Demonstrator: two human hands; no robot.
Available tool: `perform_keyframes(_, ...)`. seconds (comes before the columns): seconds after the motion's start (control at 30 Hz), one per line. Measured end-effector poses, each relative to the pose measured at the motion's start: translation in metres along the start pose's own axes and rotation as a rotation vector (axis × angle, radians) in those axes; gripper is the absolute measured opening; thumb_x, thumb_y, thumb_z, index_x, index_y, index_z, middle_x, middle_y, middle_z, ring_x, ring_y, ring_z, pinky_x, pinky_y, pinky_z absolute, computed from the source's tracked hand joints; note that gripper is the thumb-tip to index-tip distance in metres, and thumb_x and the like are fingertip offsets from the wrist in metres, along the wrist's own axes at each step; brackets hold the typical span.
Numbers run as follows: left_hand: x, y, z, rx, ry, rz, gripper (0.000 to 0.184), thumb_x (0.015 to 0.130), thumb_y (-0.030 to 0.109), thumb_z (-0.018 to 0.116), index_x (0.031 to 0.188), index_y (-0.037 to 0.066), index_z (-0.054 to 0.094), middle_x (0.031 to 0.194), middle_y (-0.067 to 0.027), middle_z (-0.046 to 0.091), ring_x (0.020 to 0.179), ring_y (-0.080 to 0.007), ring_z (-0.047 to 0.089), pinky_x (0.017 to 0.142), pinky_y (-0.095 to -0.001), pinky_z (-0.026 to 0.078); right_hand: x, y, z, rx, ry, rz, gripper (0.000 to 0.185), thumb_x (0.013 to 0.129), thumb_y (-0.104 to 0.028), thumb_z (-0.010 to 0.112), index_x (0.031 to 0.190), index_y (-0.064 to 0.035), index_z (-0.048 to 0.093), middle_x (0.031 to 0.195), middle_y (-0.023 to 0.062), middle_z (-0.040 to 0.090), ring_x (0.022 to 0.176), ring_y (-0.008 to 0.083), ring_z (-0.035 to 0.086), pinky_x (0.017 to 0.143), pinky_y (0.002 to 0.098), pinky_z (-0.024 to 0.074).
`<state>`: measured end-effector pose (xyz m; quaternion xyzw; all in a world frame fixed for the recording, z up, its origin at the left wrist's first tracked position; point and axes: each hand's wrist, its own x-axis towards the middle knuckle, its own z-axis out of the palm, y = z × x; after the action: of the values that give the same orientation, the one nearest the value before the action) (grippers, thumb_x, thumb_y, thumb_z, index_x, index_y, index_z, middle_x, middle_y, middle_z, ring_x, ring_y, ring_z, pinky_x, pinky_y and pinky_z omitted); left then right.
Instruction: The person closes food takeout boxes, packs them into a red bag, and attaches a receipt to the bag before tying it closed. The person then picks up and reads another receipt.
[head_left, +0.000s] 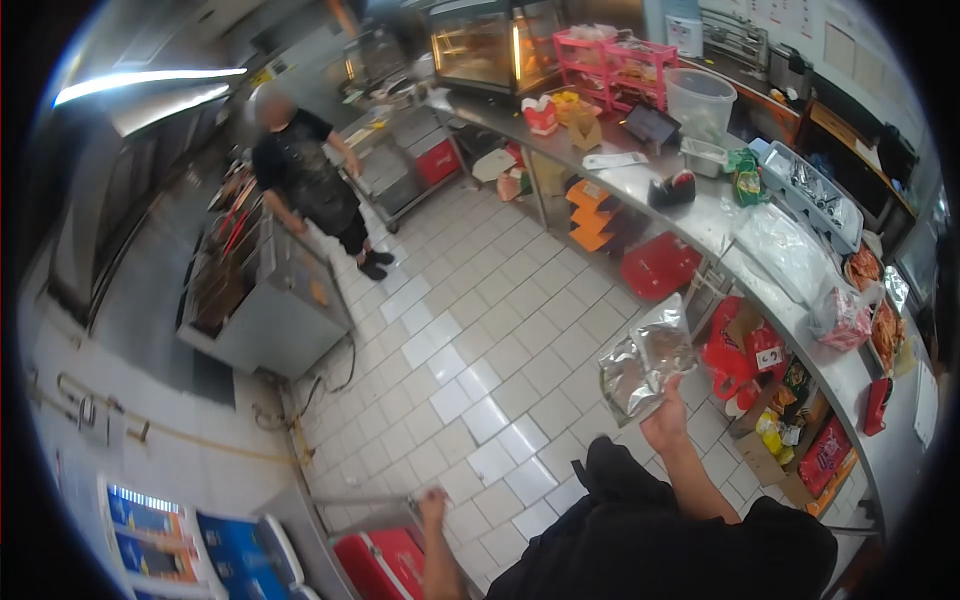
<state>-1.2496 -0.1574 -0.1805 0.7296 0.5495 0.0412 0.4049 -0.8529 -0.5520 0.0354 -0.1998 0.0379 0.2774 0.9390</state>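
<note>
My right hand [664, 418] grips a shiny foil bag [648, 362] by its lower edge and holds it out over the floor, to the left of the steel counter [735, 235]. Part of the bag looks see-through, with brownish contents I cannot make out. Down at the lower left, my left hand [432, 498] is closed at the end of a thin metal rail [365, 499]. Whether its fingers wrap the rail or hold something small is too blurred to tell. Below the rail, beside my left forearm, is a red cooler box [385, 562].
A person in dark clothes [312, 170] stands by the steel fryer station [265, 300]. Cables lie near its base. Along the counter are a cutlery tray [812, 195], a clear bucket [700, 105] and pink racks [612, 65]. Red bags [728, 350] and a cardboard box [765, 455] sit underneath.
</note>
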Motion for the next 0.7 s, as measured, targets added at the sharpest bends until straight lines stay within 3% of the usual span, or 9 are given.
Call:
perform_keyframes(0.03, 0.067, 0.048, -0.001, -0.316, 0.042, -0.065, 0.028, 0.099, 0.019, 0.051, 0.118, 0.001, 0.061, 0.094, -0.0092, 0.07, 0.084, -0.0147, 0.064, 0.069, -0.0284, 0.05, 0.027, -0.007, -0.008, 0.0, 0.052, -0.076, 0.063, 0.103, -0.051, 0.03, 0.148, -0.0069, 0.032, 0.146, 0.012, 0.046, 0.134, 0.028, 0.044, 0.115, 0.0428, 0.0331)
perform_keyframes(0.23, 0.254, 0.313, 0.041, -0.448, -0.084, 0.166, 0.031, 0.099, 0.018, 0.051, 0.128, 0.007, 0.056, 0.112, -0.0092, 0.067, 0.094, -0.0179, 0.065, 0.073, -0.0298, 0.051, 0.2, -0.043, -0.002, 0.014, 0.304, -0.36, 0.062, 0.104, -0.048, 0.031, 0.148, -0.0043, 0.029, 0.148, 0.0137, 0.042, 0.135, 0.03, 0.043, 0.115, 0.0449, 0.0323)
perform_keyframes(0.3, 0.292, 0.348, 0.079, -0.326, -0.383, 0.228, 0.037, 0.096, 0.018, 0.056, 0.131, 0.011, 0.055, 0.111, -0.0088, 0.067, 0.095, -0.0179, 0.066, 0.075, -0.0293, 0.052, 0.266, -0.052, 0.001, 0.043, 0.248, -0.425, 0.061, 0.105, -0.047, 0.031, 0.148, -0.0034, 0.03, 0.149, 0.014, 0.041, 0.134, 0.0301, 0.043, 0.115, 0.0455, 0.0321)
perform_keyframes(0.4, 0.304, 0.417, 0.11, 0.21, -0.856, 0.365, 0.044, 0.096, 0.031, 0.06, 0.135, 0.01, 0.054, 0.112, -0.0068, 0.068, 0.097, -0.0152, 0.064, 0.076, -0.029, 0.05, 0.359, -0.062, 0.027, 0.0, 0.387, -0.445, 0.059, 0.105, -0.044, 0.034, 0.146, -0.0016, 0.033, 0.146, 0.0139, 0.044, 0.132, 0.0289, 0.045, 0.113, 0.0453, 0.0335)
perform_keyframes(0.43, 0.318, 0.417, 0.123, 0.091, -1.006, 0.304, 0.046, 0.096, 0.033, 0.061, 0.136, 0.011, 0.054, 0.113, -0.0069, 0.068, 0.098, -0.0165, 0.065, 0.079, -0.0306, 0.05, 0.386, -0.069, 0.041, -0.005, 0.408, -0.458, 0.059, 0.105, -0.044, 0.034, 0.146, -0.0016, 0.033, 0.146, 0.0139, 0.044, 0.132, 0.0289, 0.045, 0.113, 0.0453, 0.0335)
perform_keyframes(0.47, 0.336, 0.417, 0.138, -0.042, -1.088, 0.061, 0.047, 0.096, 0.032, 0.061, 0.136, 0.01, 0.054, 0.112, -0.0066, 0.068, 0.099, -0.0167, 0.065, 0.08, -0.031, 0.05, 0.415, -0.072, 0.06, -0.08, 0.417, -0.521, 0.058, 0.105, -0.043, 0.036, 0.144, -0.001, 0.034, 0.143, 0.0138, 0.046, 0.13, 0.028, 0.047, 0.111, 0.0444, 0.0355)
perform_keyframes(0.6, 0.426, 0.356, 0.203, -0.308, -1.076, -0.167, 0.039, 0.096, 0.024, 0.06, 0.132, 0.009, 0.055, 0.112, -0.0072, 0.067, 0.098, -0.0168, 0.066, 0.071, -0.034, 0.052, 0.518, -0.112, 0.1, -0.222, 0.449, -0.7, 0.054, 0.105, -0.04, 0.041, 0.14, 0.0006, 0.038, 0.134, 0.0134, 0.052, 0.121, 0.0257, 0.053, 0.104, 0.0411, 0.0424)
perform_keyframes(0.63, 0.425, 0.379, 0.21, -0.177, -0.871, -0.277, 0.035, 0.095, 0.015, 0.058, 0.129, 0.007, 0.056, 0.11, -0.008, 0.068, 0.096, -0.0169, 0.066, 0.067, -0.0339, 0.052, 0.546, -0.121, 0.112, -0.23, 0.468, -0.702, 0.054, 0.105, -0.04, 0.041, 0.14, 0.0006, 0.038, 0.134, 0.0134, 0.052, 0.121, 0.0257, 0.053, 0.104, 0.0411, 0.0424)
perform_keyframes(0.7, 0.455, 0.407, 0.219, -0.039, -0.917, -0.21, 0.035, 0.094, 0.013, 0.058, 0.129, 0.007, 0.056, 0.108, -0.008, 0.069, 0.095, -0.0169, 0.066, 0.067, -0.0323, 0.052, 0.604, -0.139, 0.13, -0.263, 0.606, -0.753, 0.053, 0.104, -0.04, 0.044, 0.138, 0.0009, 0.04, 0.129, 0.014, 0.054, 0.115, 0.0254, 0.056, 0.099, 0.0394, 0.0457)
